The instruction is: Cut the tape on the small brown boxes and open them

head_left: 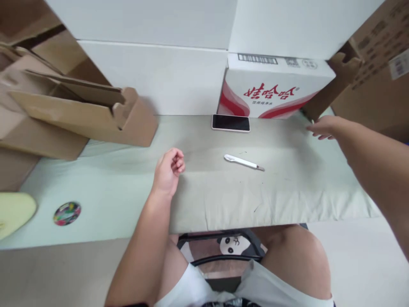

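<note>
My left hand (171, 170) hovers over the front middle of the cloth-covered table (204, 187). Its fingers are curled in and nothing shows in them. At the far right of the table, my right hand (324, 127) has its fingers drawn together, slightly blurred. A small dark strip touches the fingertips beside the white and red carton (275, 89); what it is I cannot make out. Between my hands lies a white craft knife (243, 162) with its metal tip pointing right. Behind the knife, a phone (230, 123) with a dark screen lies against the carton's foot.
Open brown cardboard boxes (128, 123) stand at the left, and a large brown carton (377, 85) at the right. White panels (166, 76) close off the back. A colourful round disc (67, 213) and a pale yellow rounded object (15, 213) lie at the left front.
</note>
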Demonstrator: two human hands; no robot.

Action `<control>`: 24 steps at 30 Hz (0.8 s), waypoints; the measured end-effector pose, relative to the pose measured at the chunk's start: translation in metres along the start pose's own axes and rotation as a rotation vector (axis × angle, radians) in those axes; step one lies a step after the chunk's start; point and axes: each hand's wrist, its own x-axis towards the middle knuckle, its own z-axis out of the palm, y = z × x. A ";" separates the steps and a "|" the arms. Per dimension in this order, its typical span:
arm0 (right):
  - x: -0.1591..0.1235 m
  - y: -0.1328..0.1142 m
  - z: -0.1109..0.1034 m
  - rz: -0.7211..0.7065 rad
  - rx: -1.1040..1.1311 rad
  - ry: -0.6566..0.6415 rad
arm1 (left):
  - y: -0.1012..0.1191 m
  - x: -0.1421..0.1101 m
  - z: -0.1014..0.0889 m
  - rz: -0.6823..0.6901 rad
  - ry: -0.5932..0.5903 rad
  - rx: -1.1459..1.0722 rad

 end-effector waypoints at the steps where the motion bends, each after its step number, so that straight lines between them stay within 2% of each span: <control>1: -0.012 -0.011 -0.011 -0.024 -0.023 -0.043 | 0.004 -0.003 -0.001 0.015 0.004 -0.032; 3: -0.038 -0.042 -0.030 -0.102 -0.041 -0.091 | 0.013 -0.009 -0.007 0.059 0.024 -0.088; 6: -0.083 -0.109 -0.048 -0.336 -0.108 0.000 | 0.025 -0.017 -0.021 0.137 0.068 -0.168; 9: -0.136 -0.187 -0.048 -0.548 -0.156 0.081 | 0.036 -0.023 -0.041 0.178 0.097 -0.242; 10: -0.155 -0.213 -0.046 -0.650 -0.158 0.110 | 0.040 -0.024 -0.047 0.182 0.110 -0.267; 13: -0.208 -0.289 -0.041 -1.083 -0.038 0.326 | 0.048 -0.026 -0.064 0.187 0.150 -0.347; 15: -0.236 -0.334 -0.039 -1.230 0.030 0.420 | 0.053 -0.027 -0.072 0.202 0.168 -0.390; 17: -0.254 -0.372 -0.037 -1.228 0.018 0.398 | 0.058 -0.027 -0.077 0.216 0.185 -0.414; 20: -0.260 -0.410 -0.031 -1.081 -0.059 0.315 | 0.063 -0.029 -0.083 0.212 0.198 -0.410; 22: -0.255 -0.420 -0.025 -1.002 -0.085 0.272 | 0.066 -0.030 -0.086 0.209 0.193 -0.394; 24: -0.248 -0.417 -0.022 -0.963 -0.075 0.243 | 0.067 -0.031 -0.090 0.237 0.198 -0.380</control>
